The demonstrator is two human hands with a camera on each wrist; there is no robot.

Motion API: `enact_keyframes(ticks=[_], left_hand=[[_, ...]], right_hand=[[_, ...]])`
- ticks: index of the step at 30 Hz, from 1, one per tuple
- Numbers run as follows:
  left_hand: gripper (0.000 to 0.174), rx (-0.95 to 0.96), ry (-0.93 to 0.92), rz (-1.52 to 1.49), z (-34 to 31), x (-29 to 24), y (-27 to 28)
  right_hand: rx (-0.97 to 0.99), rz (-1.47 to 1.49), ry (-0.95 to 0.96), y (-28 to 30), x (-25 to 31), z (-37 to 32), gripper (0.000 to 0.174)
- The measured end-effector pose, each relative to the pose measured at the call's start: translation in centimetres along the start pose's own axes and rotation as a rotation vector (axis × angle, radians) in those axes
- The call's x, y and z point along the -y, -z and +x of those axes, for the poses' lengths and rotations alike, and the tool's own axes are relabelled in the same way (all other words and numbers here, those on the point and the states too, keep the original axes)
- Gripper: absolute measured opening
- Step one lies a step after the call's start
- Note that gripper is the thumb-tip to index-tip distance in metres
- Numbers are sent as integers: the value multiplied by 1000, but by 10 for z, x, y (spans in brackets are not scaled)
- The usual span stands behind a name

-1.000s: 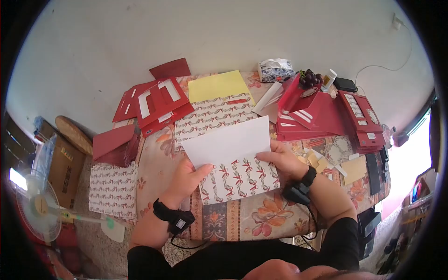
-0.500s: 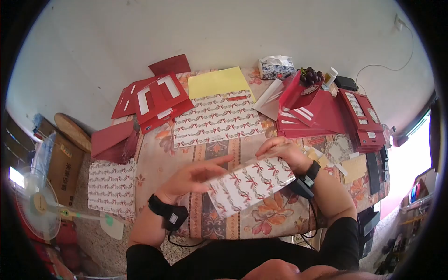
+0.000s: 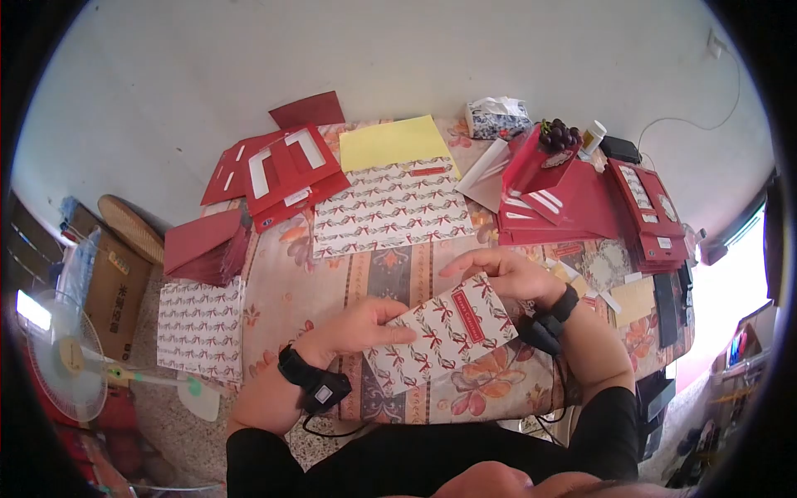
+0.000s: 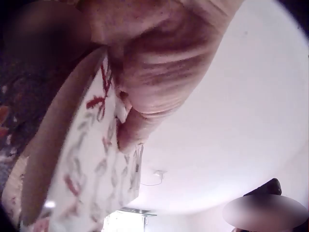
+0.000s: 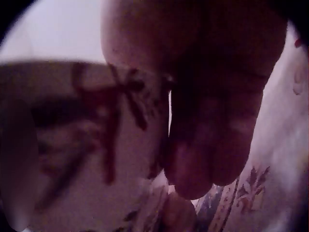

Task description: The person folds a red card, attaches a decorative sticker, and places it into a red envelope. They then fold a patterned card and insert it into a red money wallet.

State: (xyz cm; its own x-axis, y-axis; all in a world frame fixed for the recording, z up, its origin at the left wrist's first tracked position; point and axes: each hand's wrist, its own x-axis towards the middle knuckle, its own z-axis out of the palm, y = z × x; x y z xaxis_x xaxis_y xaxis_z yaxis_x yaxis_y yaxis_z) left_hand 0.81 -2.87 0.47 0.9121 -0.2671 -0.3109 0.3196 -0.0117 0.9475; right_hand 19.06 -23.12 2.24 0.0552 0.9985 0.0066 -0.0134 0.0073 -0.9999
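Head view: my left grip pinches the card; my right grip, can't tell; uneven pressure could crease it.

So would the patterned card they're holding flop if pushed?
The patterned card is probably fairly stiff: it looks nearly flat where it extends beyond the left hand. It's likely light, appearing thin. Being flat, it probably wouldn't roll.
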Motion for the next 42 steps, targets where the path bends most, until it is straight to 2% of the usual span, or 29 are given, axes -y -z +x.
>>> enact_keyframes(ticks=[1, 5, 7, 8, 9, 11, 12, 14, 18, 21, 23, 28, 30, 31, 33, 42], left_hand=[[25, -23, 13, -13, -1, -2, 0], [21, -124, -26, 10, 2, 10, 7], [21, -171, -31, 22, 2, 10, 5], [20, -217, -40, 36, 3, 9, 4], [20, -217, -46, 40, 4, 6, 3], [17, -317, -58, 130, 2, 4, -2], [17, -317, -59, 131, 2, 5, -2], [19, -283, -52, 214, 2, 8, -1], [23, -166, -26, 172, 2, 9, -2], [23, -139, -131, 181, 2, 0, -10], [23, -119, -88, 51, 3, -3, -14], [24, -151, -56, 102, 4, 4, -11], [24, -188, -40, 77, 3, 4, -10], [23, -207, -86, 32, 3, 4, -10], [22, -232, -131, -11, 3, 4, -11], [23, -203, -88, -109, 7, 9, -11]], right_hand=[[-21, 65, -66, 2, 0, 0, 34], [-44, -27, -38, 9, -4, -3, 37], [-177, 335, -124, 10, -11, -3, 38], [-273, 114, -129, 11, -9, -2, 34], [-273, 107, -125, 10, -8, 2, 34], [-407, -125, -157, -1, -11, 8, 27], [-454, -97, -101, -6, -8, 10, 17], [-438, -123, -109, -5, -6, 8, 15], [-372, -145, -131, -9, -9, 9, 10], [-362, -197, -84, -17, -6, 12, 9], [-343, -165, -74, -22, -12, 12, 10], [-347, -125, -22, -27, -18, 16, 13], [-344, -32, 98, -25, -22, 18, 19], [-341, -28, 97, -25, -14, 17, 19], [-226, -34, -288, -26, 8, 10, 23], [-207, -21, -230, -22, 2, 9, 24]])
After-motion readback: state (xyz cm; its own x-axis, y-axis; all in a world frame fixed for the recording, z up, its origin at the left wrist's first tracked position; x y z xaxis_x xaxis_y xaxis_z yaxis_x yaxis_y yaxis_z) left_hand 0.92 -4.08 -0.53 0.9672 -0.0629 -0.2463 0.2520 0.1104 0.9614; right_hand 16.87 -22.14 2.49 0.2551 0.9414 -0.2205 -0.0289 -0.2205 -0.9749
